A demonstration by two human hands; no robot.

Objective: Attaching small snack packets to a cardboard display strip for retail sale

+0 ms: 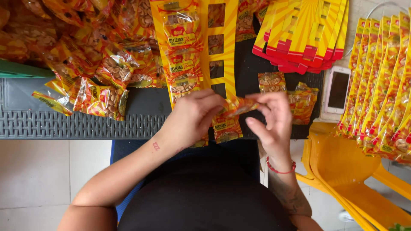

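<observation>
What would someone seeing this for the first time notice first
Both hands, the left hand and right hand, pinch one small orange snack packet at the centre, above a yellow card strip with packets fixed to it. A heap of loose nut packets fills the upper left of the dark table. A white phone lies to the right.

Packet [239, 105]: ends hidden by fingers (contents unclear). Strip [192, 51]: top cut off, lower end behind left hand [192, 117]. Chair [342, 171]: cropped right.
</observation>
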